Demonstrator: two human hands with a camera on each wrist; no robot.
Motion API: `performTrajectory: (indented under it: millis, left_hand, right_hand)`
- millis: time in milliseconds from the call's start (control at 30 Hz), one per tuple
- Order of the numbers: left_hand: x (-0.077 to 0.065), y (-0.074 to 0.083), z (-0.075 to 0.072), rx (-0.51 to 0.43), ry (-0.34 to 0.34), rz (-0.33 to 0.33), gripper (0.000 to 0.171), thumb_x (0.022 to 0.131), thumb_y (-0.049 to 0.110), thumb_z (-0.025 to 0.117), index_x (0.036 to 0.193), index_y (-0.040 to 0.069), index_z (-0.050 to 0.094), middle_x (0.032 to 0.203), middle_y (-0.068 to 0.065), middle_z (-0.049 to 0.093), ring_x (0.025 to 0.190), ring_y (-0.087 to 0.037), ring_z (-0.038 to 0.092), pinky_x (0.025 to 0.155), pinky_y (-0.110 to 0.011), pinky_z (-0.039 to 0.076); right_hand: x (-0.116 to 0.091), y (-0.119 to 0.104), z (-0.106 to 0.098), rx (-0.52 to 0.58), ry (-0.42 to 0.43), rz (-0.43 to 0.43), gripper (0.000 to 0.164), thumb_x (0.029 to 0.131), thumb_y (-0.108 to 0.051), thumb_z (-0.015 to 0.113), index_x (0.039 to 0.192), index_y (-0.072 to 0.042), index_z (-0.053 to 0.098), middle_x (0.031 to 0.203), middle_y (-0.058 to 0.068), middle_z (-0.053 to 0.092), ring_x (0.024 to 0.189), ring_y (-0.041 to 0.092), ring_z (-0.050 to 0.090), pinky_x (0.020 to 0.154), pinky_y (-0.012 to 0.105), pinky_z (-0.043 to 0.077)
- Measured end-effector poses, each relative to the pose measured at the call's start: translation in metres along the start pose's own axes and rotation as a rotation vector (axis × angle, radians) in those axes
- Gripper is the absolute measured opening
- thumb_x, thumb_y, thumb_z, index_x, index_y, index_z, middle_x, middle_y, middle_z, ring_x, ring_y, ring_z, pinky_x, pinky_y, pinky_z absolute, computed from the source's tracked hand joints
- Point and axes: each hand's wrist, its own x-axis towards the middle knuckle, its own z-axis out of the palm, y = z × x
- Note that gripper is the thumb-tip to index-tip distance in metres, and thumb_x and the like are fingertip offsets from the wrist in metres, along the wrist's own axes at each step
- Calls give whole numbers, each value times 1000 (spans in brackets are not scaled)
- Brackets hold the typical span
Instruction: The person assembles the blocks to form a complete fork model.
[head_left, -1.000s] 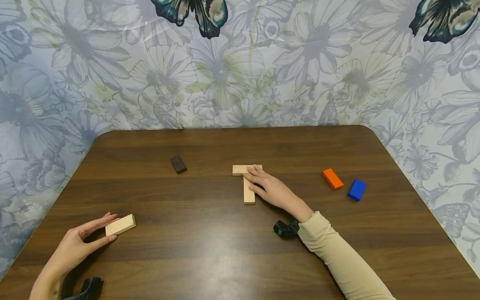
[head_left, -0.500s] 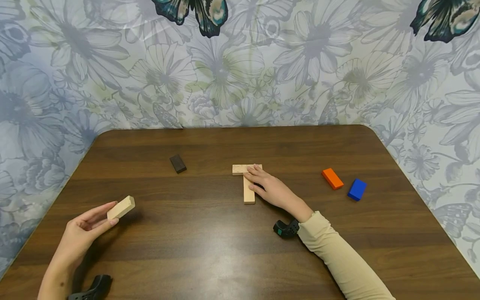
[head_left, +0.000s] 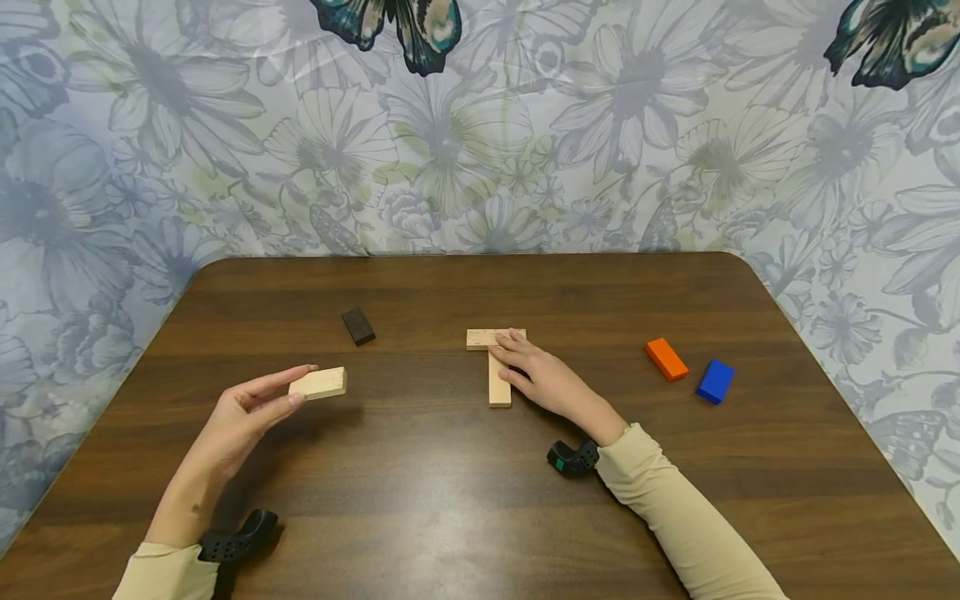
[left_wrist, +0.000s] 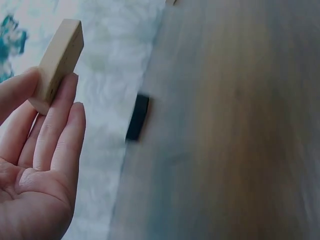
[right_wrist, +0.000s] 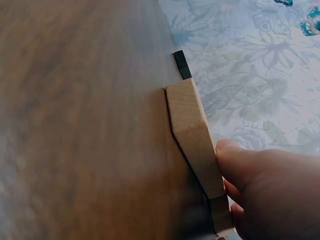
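Note:
My left hand (head_left: 238, 417) holds a plain wooden block (head_left: 318, 383) between thumb and fingers, above the left half of the table. In the left wrist view the block (left_wrist: 59, 62) points up and away, its lower end at the fingertips. Two more plain wooden blocks lie flat in a T: a crosswise block (head_left: 478, 339) at the back and a lengthwise block (head_left: 498, 390) running toward me from its middle. Over their junction rests my right hand (head_left: 551, 383), fingers extended and touching them. The right wrist view shows its thumb against the lengthwise block (right_wrist: 195, 145).
A black block (head_left: 358, 327) lies behind and right of my left hand. To the right of the T are an orange block (head_left: 666, 358) and a blue block (head_left: 716, 382). The brown table (head_left: 420, 500) ends at a flower-patterned wall (head_left: 480, 167).
My left hand has lifted the wooden block off the table and carried it right and farther back, toward the T. The right hand has stayed on the T.

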Motion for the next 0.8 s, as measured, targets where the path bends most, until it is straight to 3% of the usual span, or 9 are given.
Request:
performTrajectory:
  millis: [233, 433, 700, 800]
  left_hand:
    - [28, 0, 24, 104, -64, -49, 38, 91, -2, 57, 129, 1, 56, 124, 1, 59, 106, -11, 55, 84, -23, 45]
    - [48, -6, 43, 89, -136, -37, 37, 92, -1, 57, 129, -6, 53, 127, -8, 56, 110, -13, 54, 88, -26, 45]
    - [71, -13, 76, 26, -163, -151, 44, 90, -2, 60, 129, -16, 46, 131, -31, 43, 101, -16, 60, 86, -33, 46]
    - [79, -18, 93, 52, -201, -157, 42, 89, -2, 61, 128, -15, 48, 132, -32, 43, 100, -17, 61, 86, -35, 46]
  right_hand:
    - [0, 0, 0, -4, 4, -8, 45, 99, -25, 49, 140, -6, 44, 147, 12, 32, 137, 27, 19, 106, 42, 23]
    - [-1, -1, 0, 6, 0, -1, 46, 99, -25, 50, 140, -7, 43, 147, 11, 31, 137, 26, 18, 107, 42, 22]
    - [0, 0, -1, 12, -4, 2, 46, 99, -25, 49, 141, -7, 42, 148, 11, 30, 138, 26, 17, 107, 43, 22]
    - [0, 0, -1, 14, -1, 3, 46, 99, -25, 49, 141, -7, 42, 148, 12, 30, 138, 27, 17, 106, 44, 23]
